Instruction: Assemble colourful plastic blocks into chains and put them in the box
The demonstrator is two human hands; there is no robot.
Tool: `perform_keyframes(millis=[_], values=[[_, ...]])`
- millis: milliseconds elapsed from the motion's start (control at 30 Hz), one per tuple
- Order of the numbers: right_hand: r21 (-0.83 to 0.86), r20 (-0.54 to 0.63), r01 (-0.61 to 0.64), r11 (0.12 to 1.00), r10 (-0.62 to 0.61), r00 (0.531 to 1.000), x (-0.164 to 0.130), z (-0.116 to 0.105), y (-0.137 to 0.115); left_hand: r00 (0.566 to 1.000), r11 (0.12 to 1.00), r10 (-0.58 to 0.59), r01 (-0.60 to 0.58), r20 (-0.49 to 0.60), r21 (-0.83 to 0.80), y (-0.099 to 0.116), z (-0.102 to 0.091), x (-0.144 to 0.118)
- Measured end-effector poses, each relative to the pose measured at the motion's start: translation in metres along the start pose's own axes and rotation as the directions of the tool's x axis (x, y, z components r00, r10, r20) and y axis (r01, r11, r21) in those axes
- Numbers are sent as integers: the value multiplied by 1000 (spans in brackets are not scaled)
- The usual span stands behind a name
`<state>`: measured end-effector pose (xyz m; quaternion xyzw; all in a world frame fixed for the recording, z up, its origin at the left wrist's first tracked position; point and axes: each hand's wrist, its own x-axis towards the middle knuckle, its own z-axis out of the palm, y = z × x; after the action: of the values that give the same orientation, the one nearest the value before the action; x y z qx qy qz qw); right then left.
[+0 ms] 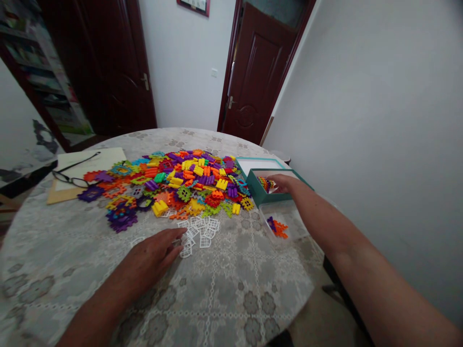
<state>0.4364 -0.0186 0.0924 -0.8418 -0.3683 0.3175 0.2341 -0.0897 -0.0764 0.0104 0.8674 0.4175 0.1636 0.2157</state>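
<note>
A big heap of coloured plastic building pieces (181,180) covers the middle of a round table (224,289). My left hand (152,260) lies flat on the patterned cloth, fingers apart, its fingertips touching a small cluster of white lattice pieces (198,231). My right hand (284,183) reaches into a teal box (258,193) at the table's right edge, beside a few coloured pieces (265,183) inside it. Whether it grips anything there is hidden.
The teal box lid (253,161) lies behind the box. A clear plastic tray (277,219) with orange and purple pieces sits in front of it. Glasses (72,178) rest on a pad at the left. The wall stands close on the right; two dark doors are behind.
</note>
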Motion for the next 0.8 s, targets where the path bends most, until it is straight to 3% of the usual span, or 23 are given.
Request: perform_keyframes(millis=[300, 533, 800], values=[[-17, 26, -32, 999, 33, 999, 9, -2, 5, 1000, 1000, -6, 6, -13, -8, 3, -1, 0], [-137, 40, 21, 990, -16, 999, 9, 0, 9, 999, 1000, -19, 18, -27, -16, 4, -1, 0], [-317, 31, 78, 945, -72, 997, 12, -7, 10, 999, 999, -34, 34, 37, 6, 10, -4, 1]])
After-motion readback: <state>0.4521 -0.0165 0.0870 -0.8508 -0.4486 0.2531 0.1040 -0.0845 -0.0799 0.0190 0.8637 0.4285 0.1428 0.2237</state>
